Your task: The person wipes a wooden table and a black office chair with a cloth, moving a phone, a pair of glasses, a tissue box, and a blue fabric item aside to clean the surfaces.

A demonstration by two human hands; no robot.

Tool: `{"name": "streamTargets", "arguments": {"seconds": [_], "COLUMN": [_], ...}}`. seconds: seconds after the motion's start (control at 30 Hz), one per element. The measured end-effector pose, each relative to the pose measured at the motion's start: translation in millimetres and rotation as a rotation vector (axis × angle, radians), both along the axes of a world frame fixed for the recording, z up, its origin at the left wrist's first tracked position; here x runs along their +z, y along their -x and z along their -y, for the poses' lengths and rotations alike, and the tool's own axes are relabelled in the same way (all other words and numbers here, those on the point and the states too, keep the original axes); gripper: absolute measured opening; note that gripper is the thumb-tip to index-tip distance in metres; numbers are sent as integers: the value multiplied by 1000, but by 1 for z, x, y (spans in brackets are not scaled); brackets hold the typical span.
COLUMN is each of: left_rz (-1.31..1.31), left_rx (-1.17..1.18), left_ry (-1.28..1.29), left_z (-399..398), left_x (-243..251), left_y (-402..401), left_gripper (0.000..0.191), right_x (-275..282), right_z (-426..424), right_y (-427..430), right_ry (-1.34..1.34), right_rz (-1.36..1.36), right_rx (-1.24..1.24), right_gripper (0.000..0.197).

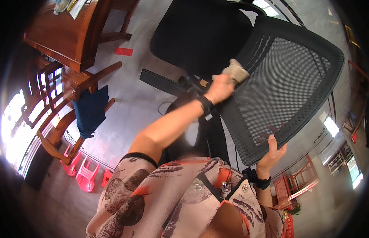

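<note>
A black office chair stands before me, with its mesh backrest [288, 86] tilted to the right and its dark seat [202, 35] beyond. My left hand [221, 89] grips a crumpled beige cloth [236, 71], which rests against the backrest's edge near the seat. At the near corner of the backrest, my right hand [271, 154] holds the frame, thumb on the front and fingers behind, partly seen through the mesh. A black armrest [162, 81] extends left, below the seat. Both wrists wear black bands.
A wooden table [59, 32] with small items on it stands at upper left. Near it is a wooden armchair [98, 78] with dark blue fabric [90, 111] over its arm. Pink plastic stools [87, 175] stand at lower left. Wooden furniture [282, 190] is at lower right.
</note>
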State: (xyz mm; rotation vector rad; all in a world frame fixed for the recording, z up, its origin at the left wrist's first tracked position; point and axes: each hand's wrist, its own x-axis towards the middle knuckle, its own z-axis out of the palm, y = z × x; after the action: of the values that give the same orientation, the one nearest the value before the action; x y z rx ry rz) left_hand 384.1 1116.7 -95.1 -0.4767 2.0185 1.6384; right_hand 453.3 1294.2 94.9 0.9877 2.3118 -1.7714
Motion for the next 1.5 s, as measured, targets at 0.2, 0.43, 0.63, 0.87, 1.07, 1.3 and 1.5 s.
{"name": "streamTargets", "arguments": {"seconds": [0.2,0.43,0.63,0.87,1.07,1.3,1.5], "left_rz": [-697,-617,189,-710,-1011,114,-515], "left_rx": [-287,-156,-129,-161,-286,193,24], "left_ry": [-468,-254,-34,-393,-259,-188,-549], "left_z": [-66,-44,-24,-79,-85,-49,-79], "left_x": [140,-21,-111,80,35,-107,23], "left_y": [10,62,76,89,121,137,142], "left_gripper": [60,81,31,63,81,35,60], "right_x": [-14,7,4,9,6,12,10], "right_z": [-8,6,-2,16,4,17,23], "right_y": [-22,-1,-8,5,-8,6,7], "right_ry": [-216,41,-29,-74,-116,-159,-204], "right_rz": [-116,42,47,68,133,79,102], "right_rx": [-5,-45,15,-58,-71,-73,-156], "right_gripper": [48,43,39,40,36,27,23]}}
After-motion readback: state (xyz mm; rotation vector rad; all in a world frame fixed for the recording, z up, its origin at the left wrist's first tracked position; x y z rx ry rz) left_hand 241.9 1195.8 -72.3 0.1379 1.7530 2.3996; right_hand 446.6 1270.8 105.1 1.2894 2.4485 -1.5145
